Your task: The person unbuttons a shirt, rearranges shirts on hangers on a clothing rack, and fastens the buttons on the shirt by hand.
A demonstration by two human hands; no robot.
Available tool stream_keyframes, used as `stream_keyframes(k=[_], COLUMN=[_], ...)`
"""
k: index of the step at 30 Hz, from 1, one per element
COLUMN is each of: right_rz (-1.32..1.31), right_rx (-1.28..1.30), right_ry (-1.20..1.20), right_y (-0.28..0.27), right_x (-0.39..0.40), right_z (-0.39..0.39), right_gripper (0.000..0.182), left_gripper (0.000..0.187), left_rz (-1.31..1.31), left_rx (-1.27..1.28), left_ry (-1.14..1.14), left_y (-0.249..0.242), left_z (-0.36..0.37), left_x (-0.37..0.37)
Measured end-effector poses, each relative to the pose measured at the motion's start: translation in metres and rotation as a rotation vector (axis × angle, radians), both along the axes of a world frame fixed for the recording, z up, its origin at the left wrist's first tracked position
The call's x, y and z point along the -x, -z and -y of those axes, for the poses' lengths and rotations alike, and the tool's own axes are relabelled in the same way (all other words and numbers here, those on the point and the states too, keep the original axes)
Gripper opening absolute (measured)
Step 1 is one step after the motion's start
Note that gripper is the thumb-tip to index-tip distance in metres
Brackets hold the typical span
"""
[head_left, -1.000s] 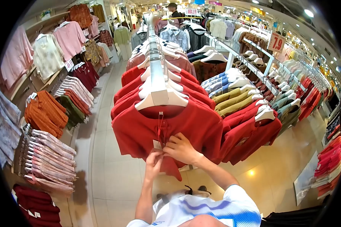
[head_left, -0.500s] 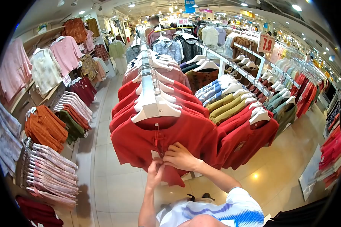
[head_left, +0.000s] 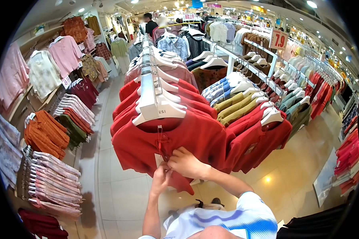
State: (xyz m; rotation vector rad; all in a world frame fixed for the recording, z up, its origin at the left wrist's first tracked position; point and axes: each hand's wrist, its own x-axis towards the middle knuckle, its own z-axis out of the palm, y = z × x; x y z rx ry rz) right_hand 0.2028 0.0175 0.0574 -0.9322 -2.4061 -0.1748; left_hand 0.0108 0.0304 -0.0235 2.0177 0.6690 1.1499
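A red top [head_left: 195, 137] hangs at the front of the rack on a white hanger [head_left: 163, 110], facing me. At its front opening, below the neckline, my left hand [head_left: 160, 179] and my right hand [head_left: 185, 163] meet with fingertips nearly touching. Both are closed in a pinch on the fabric; the exact spot between the fingertips is hidden. My right hand lies over the chest of the top, and my left is lower, near the hem. A white tag [head_left: 158, 159] dangles just above my left fingers, below a thin loop at the collar.
The metal rack bar [head_left: 148, 95] points toward me, with more red tops behind. To the right, another rail [head_left: 251, 67] carries blue, olive, red and teal garments. Wall shelves at left hold striped shirts [head_left: 54, 183]. A price sign [head_left: 278, 39] stands at right. A person [head_left: 150, 26] is far back.
The view has shifted slightly, so the rack sits a little further left and higher. My right hand's fingers have moved slightly closer to my left hand. Both still grip the red top.
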Motion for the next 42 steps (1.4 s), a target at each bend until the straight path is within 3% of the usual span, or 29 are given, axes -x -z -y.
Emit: stream_keyframes(k=[5,12,16,18,24,27,32,35,38,40,42], right_rz=[0.065,0.025,0.019,0.018,-0.002,0.042,-0.090,-0.144,-0.192,-0.232,-0.583], right_rx=[-0.202,-0.215,-0.218,-0.218,-0.263,-0.252,-0.199,-0.154,-0.055,0.001,0.057], right_ry=[0.066,0.094,0.028,0.005,0.025,0.038,0.079,0.064,0.061,0.057,0.156], right_y=[-0.003,0.012,0.006,0.008,0.020,0.024,0.021,0.028,0.038,0.043,0.054], right_x=[0.009,0.011,0.007,0.005,0.003,0.005,0.000,0.000,0.001,0.005,0.012], right_z=[0.010,0.008,0.003,0.001,-0.005,-0.006,-0.009,-0.007,0.000,0.005,0.018], right_gripper=[0.010,0.017,0.017,0.016,0.014,0.016,0.019,0.020,0.019,0.017,0.019], left_gripper=[0.021,0.021,0.017,0.015,0.018,0.017,0.018,0.023,0.022,0.021,0.021], left_rz=[0.017,-0.085,-0.037,0.159,0.386,0.348,0.385,0.017,0.023,0.039,0.154], left_rx=[-0.022,-0.190,-0.148,0.340,0.568,0.483,0.459,0.419,0.244,0.283,0.491], left_ry=[-0.063,-0.336,-0.397,-0.264,-0.141,-0.220,-0.242,-0.218,-0.247,-0.222,-0.184], left_y=[-0.010,-0.009,0.001,0.005,0.017,0.026,0.036,0.080,0.102,0.095,0.099], left_z=[0.003,0.012,0.013,0.015,0.013,0.012,0.017,0.014,0.013,0.020,0.021], left_x=[-0.004,-0.014,-0.018,-0.016,-0.015,-0.017,-0.023,-0.019,-0.025,-0.023,-0.024])
